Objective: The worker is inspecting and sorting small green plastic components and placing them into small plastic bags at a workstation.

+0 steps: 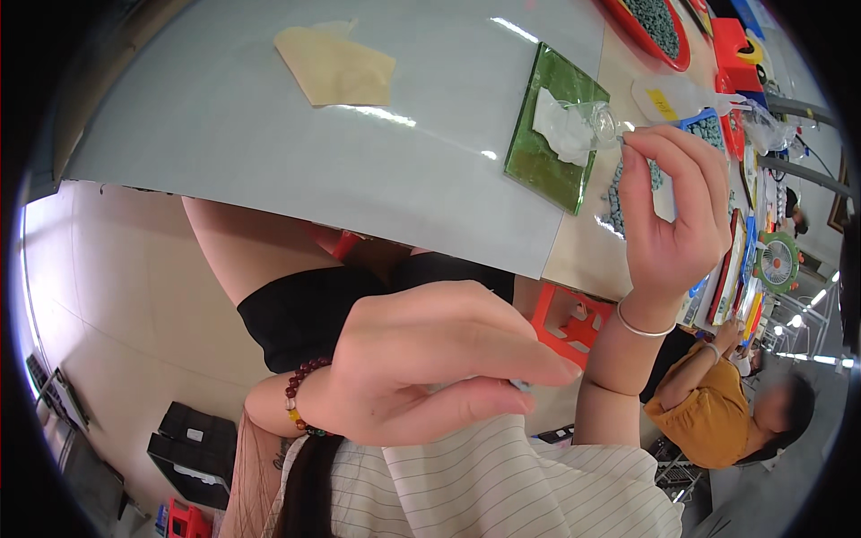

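— Looking along the grey table (269,117): any packages or labels?
— Clear squeeze bottle (682,97) lying on its side near the far edge, yellow rectangular label on its flank. Beyond it, a red round tray (659,36) full of grey-green beads. Tan folded paper (334,65) lying alone on the grey top. Red plastic boxes stacked at the far right.
— And near the raised hand?
— Green glass plate (549,134), square, with a crumpled white tissue (558,125) on it and a small clear glass dish (606,122) at its edge. Loose grey-green beads (619,193) scattered just beside the plate, behind the hand.
— Right hand (673,215)?
— Raised, silver bangle at the wrist, thumb and forefinger pinched together at the dish's rim; too small to tell what sits between the tips.
— Left hand (421,368)?
— Close to the lens, red bead bracelet at the wrist, fingers curled, thumb pressed to fingertip on a tiny grey piece (520,386) poking out at the tips. Well apart from the plate, below the table edge.
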The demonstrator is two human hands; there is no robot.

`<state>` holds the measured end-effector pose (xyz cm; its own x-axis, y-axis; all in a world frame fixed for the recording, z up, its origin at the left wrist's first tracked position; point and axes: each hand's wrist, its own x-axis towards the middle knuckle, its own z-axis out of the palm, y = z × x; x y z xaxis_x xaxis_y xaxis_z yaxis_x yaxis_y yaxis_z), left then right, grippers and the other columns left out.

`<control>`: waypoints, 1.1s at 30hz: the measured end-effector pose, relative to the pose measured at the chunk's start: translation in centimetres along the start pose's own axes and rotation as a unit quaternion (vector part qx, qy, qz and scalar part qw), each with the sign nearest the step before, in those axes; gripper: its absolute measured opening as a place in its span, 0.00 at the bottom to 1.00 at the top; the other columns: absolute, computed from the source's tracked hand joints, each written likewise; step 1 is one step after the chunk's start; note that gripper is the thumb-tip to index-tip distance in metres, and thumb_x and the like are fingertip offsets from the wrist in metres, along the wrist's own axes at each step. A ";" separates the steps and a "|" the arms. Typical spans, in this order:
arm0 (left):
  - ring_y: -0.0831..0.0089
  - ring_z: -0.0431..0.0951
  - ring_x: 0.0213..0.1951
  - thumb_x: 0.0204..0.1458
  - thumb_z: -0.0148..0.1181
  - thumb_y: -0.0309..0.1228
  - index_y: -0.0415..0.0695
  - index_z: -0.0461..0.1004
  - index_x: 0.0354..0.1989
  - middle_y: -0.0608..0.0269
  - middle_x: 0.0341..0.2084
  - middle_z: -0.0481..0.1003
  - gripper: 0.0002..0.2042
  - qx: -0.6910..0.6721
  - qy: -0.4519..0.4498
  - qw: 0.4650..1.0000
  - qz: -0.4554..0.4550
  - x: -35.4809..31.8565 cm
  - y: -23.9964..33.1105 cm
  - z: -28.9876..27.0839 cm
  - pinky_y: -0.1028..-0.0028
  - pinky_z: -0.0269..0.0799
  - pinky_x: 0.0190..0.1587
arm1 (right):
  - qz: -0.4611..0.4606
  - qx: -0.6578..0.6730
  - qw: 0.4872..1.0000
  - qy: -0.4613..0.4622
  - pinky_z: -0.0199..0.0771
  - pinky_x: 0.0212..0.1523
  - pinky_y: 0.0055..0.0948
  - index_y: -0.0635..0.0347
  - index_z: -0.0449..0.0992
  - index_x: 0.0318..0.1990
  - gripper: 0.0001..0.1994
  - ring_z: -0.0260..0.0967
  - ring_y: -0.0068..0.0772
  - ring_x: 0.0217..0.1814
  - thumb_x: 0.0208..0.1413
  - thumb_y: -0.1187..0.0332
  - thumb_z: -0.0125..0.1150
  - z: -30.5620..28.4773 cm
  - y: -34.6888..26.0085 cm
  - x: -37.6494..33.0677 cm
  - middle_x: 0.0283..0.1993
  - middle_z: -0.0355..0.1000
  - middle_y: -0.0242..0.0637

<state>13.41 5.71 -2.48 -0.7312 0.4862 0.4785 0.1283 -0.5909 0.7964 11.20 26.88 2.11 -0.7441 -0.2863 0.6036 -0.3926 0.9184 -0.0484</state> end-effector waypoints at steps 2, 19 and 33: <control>0.72 0.71 0.22 0.45 0.57 0.21 0.31 0.70 0.31 0.54 0.21 0.71 0.07 -0.049 0.021 0.998 -0.040 -0.4 0.0 0.0 0.76 0.70 0.26 | 0.000 -0.002 1.000 -0.004 0.67 0.34 0.23 0.66 0.74 0.27 0.07 0.67 0.30 0.31 0.38 0.83 0.61 0.0 0.0 0.0 0.30 0.72 0.37; 0.73 0.71 0.23 0.49 0.50 0.21 0.38 0.67 0.33 0.57 0.25 0.69 0.04 -0.024 0.111 0.991 -0.072 -0.6 0.4 -0.3 0.71 0.74 0.33 | 0.133 0.215 0.966 0.053 0.66 0.31 0.22 0.66 0.73 0.28 0.07 0.65 0.29 0.30 0.38 0.83 0.59 -0.3 -1.5 -0.8 0.31 0.70 0.38; 0.67 0.77 0.26 0.32 0.62 0.10 0.30 0.73 0.31 0.50 0.26 0.76 0.13 -0.001 0.179 0.983 -0.030 -0.3 0.2 1.7 0.79 0.72 0.29 | 0.270 0.595 0.757 0.014 0.66 0.36 0.25 0.65 0.73 0.28 0.08 0.66 0.31 0.35 0.36 0.82 0.57 -1.5 -7.3 -4.6 0.34 0.70 0.43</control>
<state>14.80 6.50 -1.87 -0.9262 0.2625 0.2705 0.0777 -0.5694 0.8184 18.32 21.88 0.87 -0.9645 0.0654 0.2557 -0.2563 -0.0019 -0.9666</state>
